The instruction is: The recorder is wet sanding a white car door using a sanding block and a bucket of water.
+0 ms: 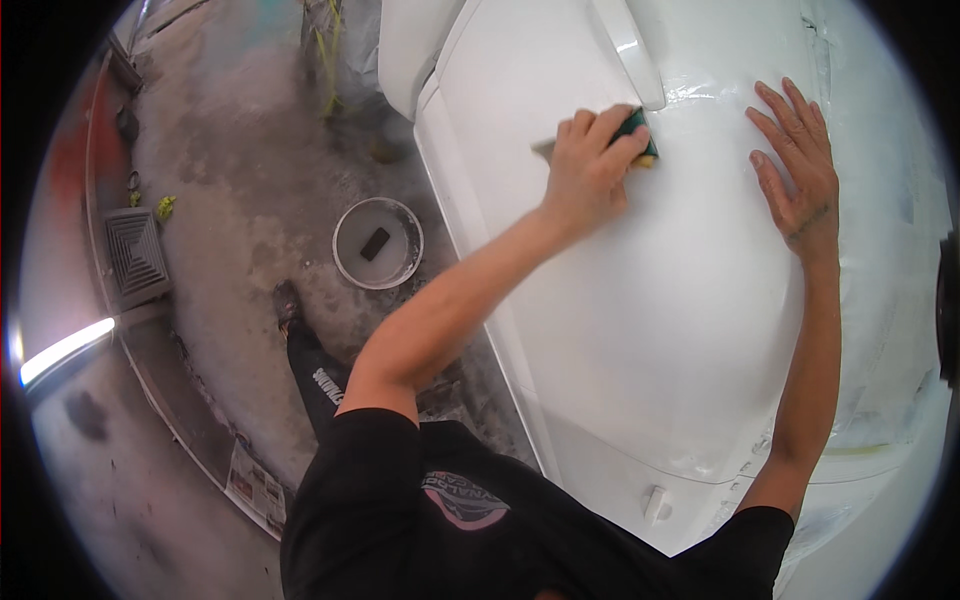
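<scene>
My left hand (585, 175) is closed around a sanding block (637, 132) with a dark green face and a yellowish edge. A pale flap sticks out beside my fingers, perhaps sandpaper. The block rests against a white car door (620, 320), just below the door handle (630, 55). Farther right, my right hand (800, 170) lies flat with fingers spread on the white car body, holding nothing. Its palm side is hidden.
On the wet grey floor to the left stands a round bucket (345, 262) of cloudy water with a dark block (375, 244) in it. A square floor grate (135, 252) lies by the wall. Clear sheeting (890, 330) covers the car at right.
</scene>
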The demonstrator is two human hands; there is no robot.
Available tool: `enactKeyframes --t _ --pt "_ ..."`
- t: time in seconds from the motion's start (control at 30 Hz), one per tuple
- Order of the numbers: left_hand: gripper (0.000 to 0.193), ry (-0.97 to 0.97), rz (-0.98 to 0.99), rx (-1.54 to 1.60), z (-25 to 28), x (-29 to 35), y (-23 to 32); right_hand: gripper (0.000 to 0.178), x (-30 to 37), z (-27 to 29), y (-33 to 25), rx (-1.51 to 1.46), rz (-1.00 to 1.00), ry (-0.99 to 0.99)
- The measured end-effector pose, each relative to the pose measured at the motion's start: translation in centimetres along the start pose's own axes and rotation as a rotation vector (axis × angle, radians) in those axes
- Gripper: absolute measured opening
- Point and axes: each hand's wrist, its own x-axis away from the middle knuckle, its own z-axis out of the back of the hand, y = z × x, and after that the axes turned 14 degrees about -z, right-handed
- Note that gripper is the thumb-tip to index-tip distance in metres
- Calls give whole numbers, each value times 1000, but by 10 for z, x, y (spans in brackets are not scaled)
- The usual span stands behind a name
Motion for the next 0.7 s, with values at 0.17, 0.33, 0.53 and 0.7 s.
enactKeyframes --t 0.17,0.33,0.53,0.7 --pt "34 75 100 -33 7 -33 -52 37 -5 1 -6 -22 4 21" --pt "32 6 24 23 -3 5 4 37 1 -1 0 -20 -7 0" --pt "30 104 155 -88 9 -48 -70 37 -6 -2 -1 -35 20 35" --pt "30 52 153 65 -10 35 38 38 3 3 3 -13 -17 11"
